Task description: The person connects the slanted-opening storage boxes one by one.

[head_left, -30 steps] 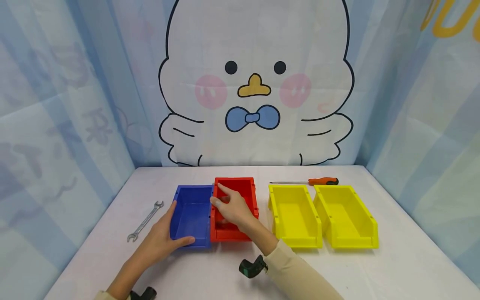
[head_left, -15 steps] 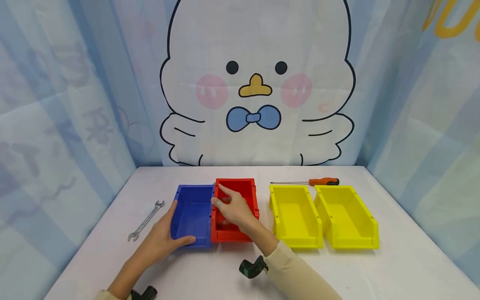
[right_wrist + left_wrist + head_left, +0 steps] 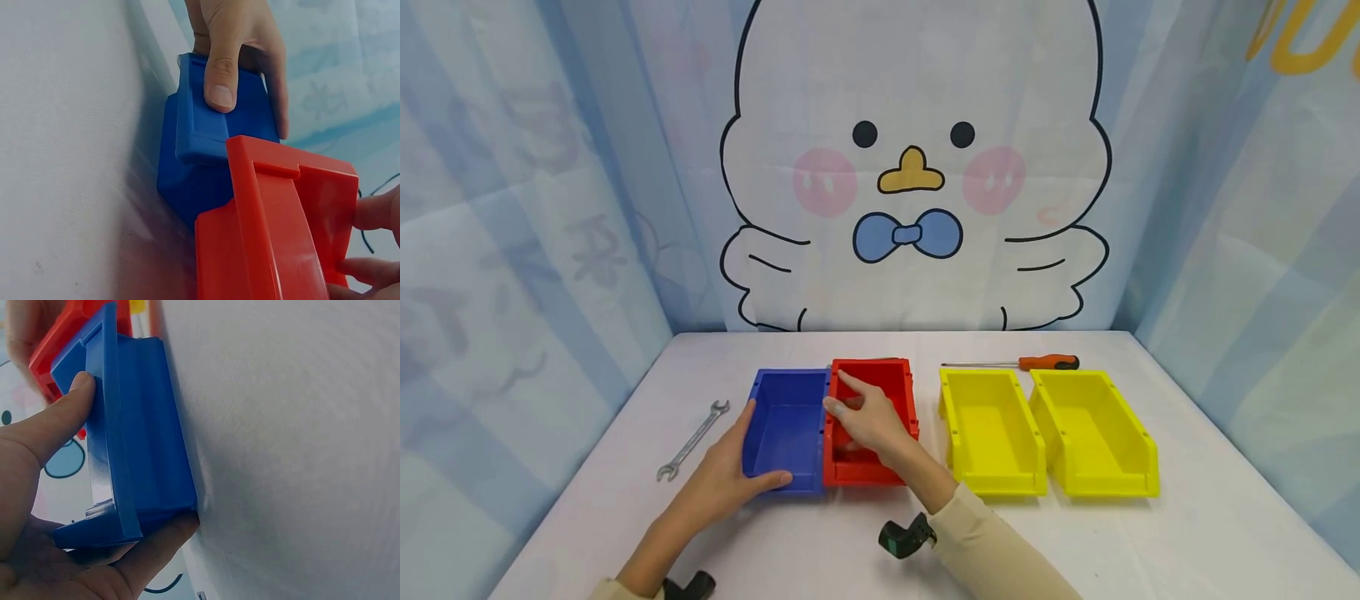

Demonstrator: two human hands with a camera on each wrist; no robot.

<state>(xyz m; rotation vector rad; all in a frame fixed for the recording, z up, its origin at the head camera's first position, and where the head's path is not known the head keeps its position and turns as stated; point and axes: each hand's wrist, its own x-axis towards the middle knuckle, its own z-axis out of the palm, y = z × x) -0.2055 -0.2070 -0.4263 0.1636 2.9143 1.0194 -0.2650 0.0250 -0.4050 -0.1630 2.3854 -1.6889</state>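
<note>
Side by side on the table are a blue bin (image 3: pixel 786 429) and a red bin (image 3: pixel 880 392). My left hand (image 3: pixel 726 462) grips the blue bin; in the left wrist view, its thumb (image 3: pixel 78 397) lies over the front lip while a finger reaches along the outer side. My right hand (image 3: pixel 872 421) grips the red bin at its left wall, its fingers (image 3: pixel 375 212) reaching inside in the right wrist view. The two bins stand against each other. Part of the right fingers is out of sight.
Two yellow bins (image 3: pixel 992 433) stand to the right, slightly apart from the red one. A screwdriver (image 3: pixel 1037 362) lies behind them. An open-ended wrench (image 3: pixel 692 442) lies on the white table (image 3: pixel 805 550) at the left. Printed curtains enclose the table.
The red bin has slid slightly toward me, my right hand moving along with it. A thin grey edge now shows behind it. The left hand and blue bin stay nearly still.
</note>
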